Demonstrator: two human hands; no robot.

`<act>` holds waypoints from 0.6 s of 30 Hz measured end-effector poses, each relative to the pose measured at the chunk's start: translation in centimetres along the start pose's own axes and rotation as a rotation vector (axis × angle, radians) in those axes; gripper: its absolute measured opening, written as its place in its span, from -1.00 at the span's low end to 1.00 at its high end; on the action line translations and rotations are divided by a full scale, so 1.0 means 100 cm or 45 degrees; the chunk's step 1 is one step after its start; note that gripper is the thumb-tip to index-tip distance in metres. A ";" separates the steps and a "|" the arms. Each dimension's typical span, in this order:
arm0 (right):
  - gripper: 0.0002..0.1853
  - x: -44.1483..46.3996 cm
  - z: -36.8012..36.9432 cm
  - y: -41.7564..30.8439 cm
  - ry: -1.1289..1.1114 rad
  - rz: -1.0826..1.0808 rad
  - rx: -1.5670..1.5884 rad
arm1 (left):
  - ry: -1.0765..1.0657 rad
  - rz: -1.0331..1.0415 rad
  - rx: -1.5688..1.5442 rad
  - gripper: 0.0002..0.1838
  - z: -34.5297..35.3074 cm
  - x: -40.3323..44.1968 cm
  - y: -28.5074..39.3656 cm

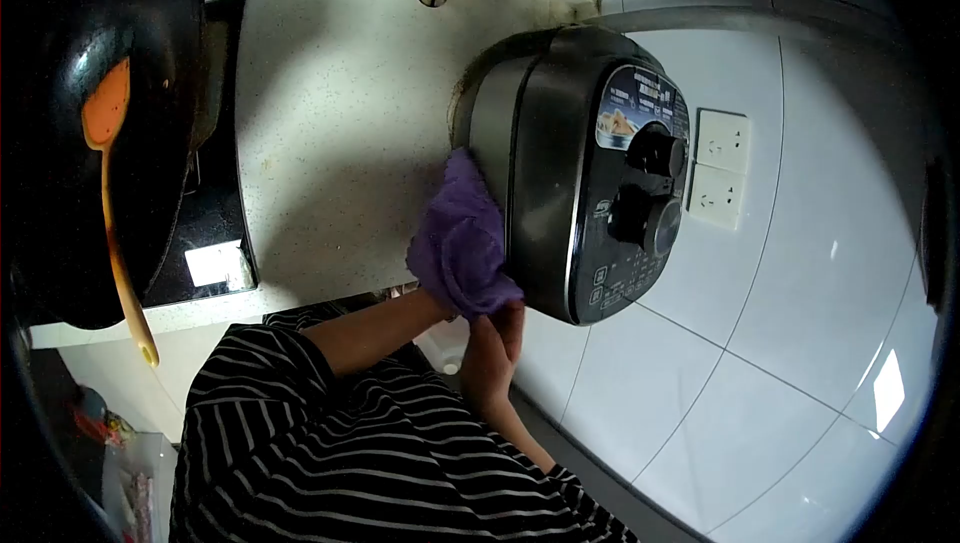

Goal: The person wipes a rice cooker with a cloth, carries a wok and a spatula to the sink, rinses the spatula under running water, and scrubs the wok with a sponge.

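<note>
Step judged: cloth [460, 243] being handled at appliance [545, 173] side, over bench [330, 123] | right grip [497, 343]: closed on cloth's lower edge | left grip [438, 305]: mostly cloth-covered, opening cannot be told | loose folds seemingly to be kept controlled.

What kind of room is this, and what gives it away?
Most likely a home kitchen: a wok with an orange spatula over a black cooktop, plus an air-fryer-like appliance by the tiled wall.

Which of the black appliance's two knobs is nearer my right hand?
The lower knob in the picture; the upper knob sits farther from your right hand, beside the food-photo sticker.
</note>
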State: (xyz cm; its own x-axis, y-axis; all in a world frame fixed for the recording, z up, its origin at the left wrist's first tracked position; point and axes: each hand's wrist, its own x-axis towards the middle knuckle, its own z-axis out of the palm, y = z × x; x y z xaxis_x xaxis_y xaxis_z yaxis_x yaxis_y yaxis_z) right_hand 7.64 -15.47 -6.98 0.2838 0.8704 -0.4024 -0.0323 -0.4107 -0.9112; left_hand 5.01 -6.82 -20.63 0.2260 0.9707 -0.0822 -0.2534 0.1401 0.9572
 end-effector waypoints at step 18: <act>-0.39 0.008 0.031 -0.021 -0.029 -0.016 0.414 | -0.099 0.426 0.596 -0.39 -0.026 0.032 0.054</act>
State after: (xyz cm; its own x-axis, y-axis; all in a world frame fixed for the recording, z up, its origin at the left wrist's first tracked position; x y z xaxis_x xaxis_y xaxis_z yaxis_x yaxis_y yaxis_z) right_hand 4.98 -13.12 -5.66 0.2648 0.8823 -0.3892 -0.3341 -0.2947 -0.8953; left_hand 1.89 -2.49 -16.43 0.2783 0.9274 0.2498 0.1156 -0.2905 0.9499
